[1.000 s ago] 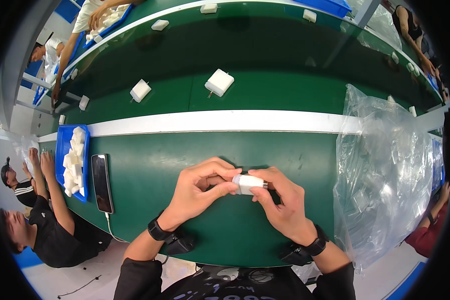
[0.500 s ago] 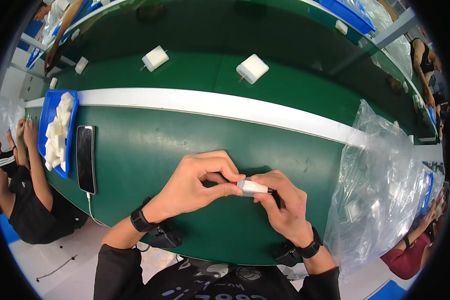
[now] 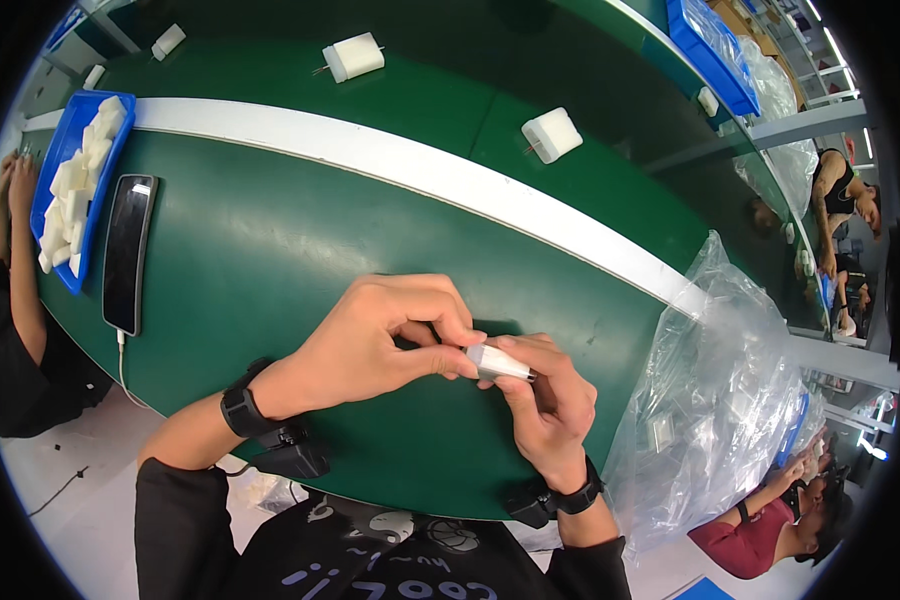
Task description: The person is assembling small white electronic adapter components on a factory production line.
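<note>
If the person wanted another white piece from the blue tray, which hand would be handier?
Probably the left hand. The blue tray lies on the person's left, past the phone, while the right hand sits farther away and pinches the small white part too.

Both hands meet over the near edge of the tabletop [image 3: 270,250], the left hand [image 3: 370,345] and right hand [image 3: 550,400] pinching a small block [image 3: 497,362] between them. A phone [image 3: 130,252] lies to their left, with a tray [image 3: 62,195] of blocks just beyond it. A plastic bag [image 3: 710,400] sits at the right. Two blocks [image 3: 353,57] [image 3: 552,134] lie behind a strip [image 3: 420,175].
</note>
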The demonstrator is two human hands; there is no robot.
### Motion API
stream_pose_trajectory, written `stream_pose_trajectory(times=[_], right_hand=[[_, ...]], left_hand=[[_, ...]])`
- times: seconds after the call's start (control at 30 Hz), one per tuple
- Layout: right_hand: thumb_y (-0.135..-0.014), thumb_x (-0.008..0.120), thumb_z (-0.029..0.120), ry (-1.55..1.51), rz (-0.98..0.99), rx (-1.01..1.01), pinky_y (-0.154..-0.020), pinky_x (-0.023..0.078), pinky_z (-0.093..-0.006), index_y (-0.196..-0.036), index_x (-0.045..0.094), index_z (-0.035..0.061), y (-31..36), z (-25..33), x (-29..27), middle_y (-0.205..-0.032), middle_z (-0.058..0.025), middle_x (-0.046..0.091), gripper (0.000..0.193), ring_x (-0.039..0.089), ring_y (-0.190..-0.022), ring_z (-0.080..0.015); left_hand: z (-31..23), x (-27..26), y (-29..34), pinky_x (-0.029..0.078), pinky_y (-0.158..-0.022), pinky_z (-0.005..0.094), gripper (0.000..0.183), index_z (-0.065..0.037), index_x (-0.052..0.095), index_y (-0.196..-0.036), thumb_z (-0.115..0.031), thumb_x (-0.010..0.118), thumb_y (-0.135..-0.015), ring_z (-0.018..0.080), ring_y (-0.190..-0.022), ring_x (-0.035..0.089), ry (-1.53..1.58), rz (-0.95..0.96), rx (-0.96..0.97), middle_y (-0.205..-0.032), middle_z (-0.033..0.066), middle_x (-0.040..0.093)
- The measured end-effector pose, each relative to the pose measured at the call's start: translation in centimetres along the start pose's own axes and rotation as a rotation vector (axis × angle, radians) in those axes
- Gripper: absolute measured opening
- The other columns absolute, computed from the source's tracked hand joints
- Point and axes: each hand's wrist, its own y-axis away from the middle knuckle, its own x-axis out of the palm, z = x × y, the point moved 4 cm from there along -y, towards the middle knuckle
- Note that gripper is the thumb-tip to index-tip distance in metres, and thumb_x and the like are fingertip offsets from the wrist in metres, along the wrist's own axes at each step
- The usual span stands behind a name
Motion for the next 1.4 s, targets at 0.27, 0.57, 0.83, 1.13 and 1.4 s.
stream_pose_trajectory(times=[0.27,0.57,0.83,1.13,1.4], right_hand=[[-0.091,0.061,-0.009,-0.459,0.07,0.219,-0.077,0.058,-0.0293,-0.134,0.042,-0.0042,-0.5,-0.2,-0.1,-0.127,-0.0137,0.048,0.047,0.062,-0.104,-0.019],[-0.079,0.077,-0.003,-0.465,0.101,0.053,-0.095,0.057,-0.0374,-0.138,0.044,-0.0044,-0.1,0.7,0.0,-0.123,-0.0128,0.039,0.067,0.051,-0.12,-0.0235],[-0.071,0.085,0.005,-0.047,0.029,-0.199,-0.075,0.06,-0.0287,-0.126,0.058,-0.0074,0.0,2.6,-0.5,-0.108,-0.0135,0.048,0.062,0.063,-0.092,-0.0206],[-0.071,0.091,0.019,-0.009,-0.079,-0.205,-0.073,0.059,-0.0313,-0.126,0.06,-0.005,0.6,2.0,-0.9,-0.117,-0.0155,0.049,0.068,0.062,-0.097,-0.0226],[-0.07,0.091,0.026,0.133,-0.069,-0.276,-0.079,0.058,-0.034,-0.132,0.055,-0.0056,0.0,2.0,-0.7,-0.127,-0.0166,0.045,0.078,0.061,-0.103,-0.0243]], left_hand=[[-0.5,0.6,0.3,0.059,-0.073,0.025,0.047,-0.001,0.063,-0.122,0.009,0.077,-0.078,0.0146,-0.084,0.069,0.152,0.266,-0.326,-0.091,0.008,0.067],[-0.4,0.3,0.3,0.056,-0.072,0.0265,0.061,0.0,0.053,-0.119,0.001,0.089,-0.069,0.0138,-0.084,0.069,0.006,0.229,-0.074,-0.093,0.0082,0.07],[-0.7,1.1,0.7,0.057,-0.072,0.0281,0.064,0.0,0.053,-0.109,-0.002,0.094,-0.06,0.017,-0.083,0.073,0.024,0.201,0.083,-0.092,0.0118,0.071],[-0.3,1.2,0.8,0.057,-0.076,0.0262,0.073,-0.002,0.051,-0.139,0.007,0.081,-0.073,0.0156,-0.096,0.069,0.238,0.23,-0.005,-0.113,0.0108,0.065],[-0.6,1.0,0.4,0.06,-0.089,0.0347,0.074,0.002,0.055,-0.134,0.003,0.087,-0.068,0.0241,-0.111,0.06,0.177,0.215,0.048,-0.132,0.0165,0.047]])
